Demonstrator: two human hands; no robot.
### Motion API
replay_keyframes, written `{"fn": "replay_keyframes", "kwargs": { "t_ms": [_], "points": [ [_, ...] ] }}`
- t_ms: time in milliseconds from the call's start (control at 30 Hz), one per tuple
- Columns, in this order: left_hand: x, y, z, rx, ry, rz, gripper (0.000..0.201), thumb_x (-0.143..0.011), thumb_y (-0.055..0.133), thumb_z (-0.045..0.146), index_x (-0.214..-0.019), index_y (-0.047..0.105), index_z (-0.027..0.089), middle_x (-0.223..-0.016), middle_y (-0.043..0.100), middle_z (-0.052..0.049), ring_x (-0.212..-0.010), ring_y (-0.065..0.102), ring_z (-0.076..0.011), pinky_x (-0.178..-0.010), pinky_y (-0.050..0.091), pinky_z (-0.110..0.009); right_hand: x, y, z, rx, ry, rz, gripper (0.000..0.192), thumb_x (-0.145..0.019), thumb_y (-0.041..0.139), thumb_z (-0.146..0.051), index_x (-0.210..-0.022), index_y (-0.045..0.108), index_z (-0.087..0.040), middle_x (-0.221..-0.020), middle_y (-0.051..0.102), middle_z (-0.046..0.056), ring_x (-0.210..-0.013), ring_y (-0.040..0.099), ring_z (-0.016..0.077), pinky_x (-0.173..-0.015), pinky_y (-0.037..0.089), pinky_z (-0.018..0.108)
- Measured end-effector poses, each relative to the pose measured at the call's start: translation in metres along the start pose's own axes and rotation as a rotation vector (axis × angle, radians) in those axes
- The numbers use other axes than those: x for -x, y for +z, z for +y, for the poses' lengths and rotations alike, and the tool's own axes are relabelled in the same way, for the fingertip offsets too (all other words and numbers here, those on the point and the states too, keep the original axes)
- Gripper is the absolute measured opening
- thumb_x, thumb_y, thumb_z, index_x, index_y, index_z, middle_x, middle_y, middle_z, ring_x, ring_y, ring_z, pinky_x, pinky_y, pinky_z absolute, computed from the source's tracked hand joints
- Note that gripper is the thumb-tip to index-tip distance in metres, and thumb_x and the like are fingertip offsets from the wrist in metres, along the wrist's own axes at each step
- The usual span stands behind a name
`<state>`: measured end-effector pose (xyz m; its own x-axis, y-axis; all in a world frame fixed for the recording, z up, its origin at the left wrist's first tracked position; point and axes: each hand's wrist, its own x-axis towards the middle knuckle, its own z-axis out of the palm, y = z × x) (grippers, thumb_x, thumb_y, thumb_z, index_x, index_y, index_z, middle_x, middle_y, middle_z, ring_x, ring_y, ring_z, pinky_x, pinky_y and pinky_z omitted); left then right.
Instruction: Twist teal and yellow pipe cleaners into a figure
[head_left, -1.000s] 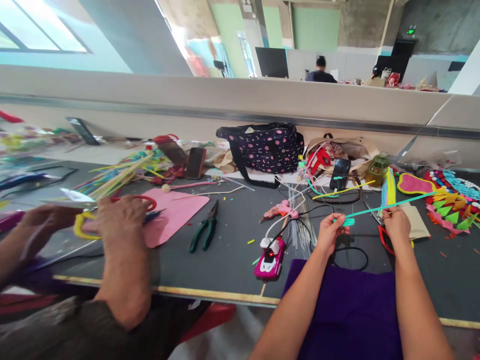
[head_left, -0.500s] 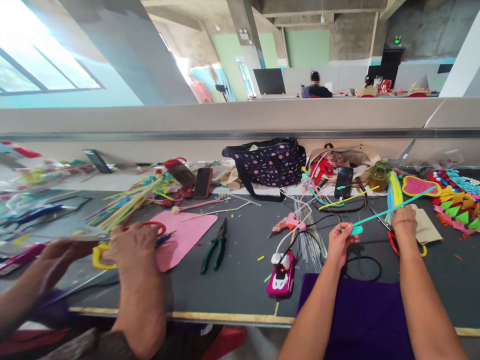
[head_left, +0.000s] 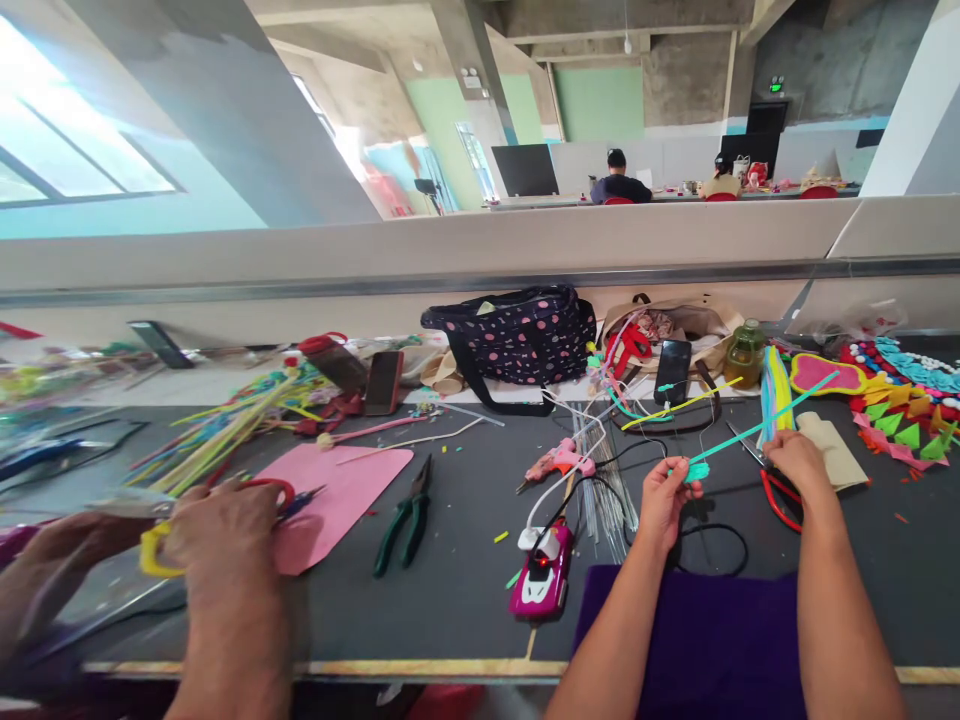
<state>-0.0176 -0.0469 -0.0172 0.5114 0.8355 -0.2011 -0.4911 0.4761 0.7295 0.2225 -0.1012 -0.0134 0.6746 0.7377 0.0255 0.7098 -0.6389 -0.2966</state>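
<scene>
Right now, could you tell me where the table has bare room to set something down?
Bare dark table lies between the pliers and the toy car. More shows right of the scissors. The back edge by the dotted bag is crowded.

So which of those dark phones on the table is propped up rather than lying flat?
The phone by the green bottle, leaning against the beige bag. The reddish-edged phone farther left seems to lie flatter among the sticks.

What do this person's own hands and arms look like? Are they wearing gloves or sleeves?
No gloves: the left hand and right hand are bare, and so are both forearms, with no sleeve reaching into view. No rings, watch or bracelet can be seen. The other pair of hands at the far left belongs to a co-worker.
</scene>
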Motion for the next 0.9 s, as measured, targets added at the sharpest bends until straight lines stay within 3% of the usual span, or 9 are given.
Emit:
{"fn": "replay_keyframes", "kwargs": {
  "t_ms": [100, 167, 300, 367, 567, 700, 900],
  "points": [
    [-0.001, 0.000, 0.000, -0.010, -0.007, 0.012, 0.036, -0.063, 0.082, 0.034, -0.080, 0.059, 0.013, -0.067, 0.064, -0.001, -0.052, 0.060, -0.0108, -0.052, 0.051, -0.023, 0.003, -0.002, 0.004, -0.058, -0.185, -0.106, 0.013, -0.072, 0.057, -0.017, -0.062, 0.064, -0.019, -0.076, 0.064, 0.003, -0.072, 0.058, 0.0144, -0.064, 0.035, 0.023],
    [-0.001, 0.000, 0.000, -0.011, -0.002, 0.011, 0.035, -0.064, 0.082, 0.034, -0.080, 0.059, 0.013, -0.067, 0.064, -0.001, -0.053, 0.060, -0.0108, -0.053, 0.051, -0.023, 0.004, -0.006, 0.005, -0.097, -0.177, -0.085, 0.013, -0.072, 0.056, -0.016, -0.064, 0.065, -0.019, -0.076, 0.064, 0.003, -0.073, 0.057, 0.0143, -0.064, 0.034, 0.023],
    [-0.003, 0.001, 0.002, -0.003, 0.004, 0.022, 0.035, -0.064, 0.082, 0.034, -0.080, 0.059, 0.012, -0.068, 0.066, -0.003, -0.051, 0.059, -0.0103, -0.051, 0.051, -0.022, 0.004, -0.018, 0.003, -0.246, 0.107, 0.276, 0.019, -0.077, 0.053, -0.030, -0.081, 0.069, -0.020, -0.076, 0.065, 0.006, -0.068, 0.054, 0.0181, -0.058, 0.029, 0.027],
    [-0.003, 0.001, 0.002, 0.012, 0.002, 0.038, 0.036, -0.063, 0.082, 0.034, -0.080, 0.059, 0.013, -0.067, 0.065, -0.002, -0.050, 0.059, -0.0101, -0.051, 0.051, -0.022, 0.003, -0.022, 0.001, -0.356, 0.142, 0.423, 0.022, -0.077, 0.053, -0.033, -0.082, 0.069, -0.018, -0.073, 0.065, 0.007, -0.069, 0.053, 0.0198, -0.059, 0.030, 0.028],
    [-0.004, 0.004, 0.002, 0.039, -0.023, 0.062, 0.038, -0.060, 0.084, 0.034, -0.081, 0.060, 0.013, -0.066, 0.065, -0.001, -0.050, 0.059, -0.0100, -0.050, 0.050, -0.022, 0.003, -0.023, -0.006, -0.587, 0.191, 0.560, 0.033, -0.078, 0.050, -0.041, -0.085, 0.069, -0.015, -0.077, 0.069, 0.010, -0.069, 0.056, 0.0216, -0.063, 0.037, 0.029],
    [-0.005, 0.004, 0.002, 0.050, -0.030, 0.073, 0.037, -0.061, 0.084, 0.032, -0.082, 0.060, 0.013, -0.067, 0.065, -0.001, -0.049, 0.059, -0.0097, -0.049, 0.050, -0.021, 0.005, -0.026, -0.003, -0.574, 0.171, 0.460, 0.034, -0.077, 0.054, -0.043, -0.089, 0.071, -0.015, -0.073, 0.068, 0.008, -0.065, 0.057, 0.0203, -0.060, 0.037, 0.027],
    [-0.005, 0.003, 0.002, 0.060, -0.026, 0.078, 0.036, -0.060, 0.084, 0.031, -0.081, 0.061, 0.013, -0.066, 0.063, 0.000, -0.049, 0.058, -0.0089, -0.050, 0.051, -0.021, 0.008, -0.026, -0.008, -0.417, -0.127, 0.055, 0.029, -0.078, 0.053, -0.040, -0.083, 0.073, -0.020, -0.072, 0.069, 0.006, -0.067, 0.059, 0.0190, -0.057, 0.036, 0.024]
  ]
}}
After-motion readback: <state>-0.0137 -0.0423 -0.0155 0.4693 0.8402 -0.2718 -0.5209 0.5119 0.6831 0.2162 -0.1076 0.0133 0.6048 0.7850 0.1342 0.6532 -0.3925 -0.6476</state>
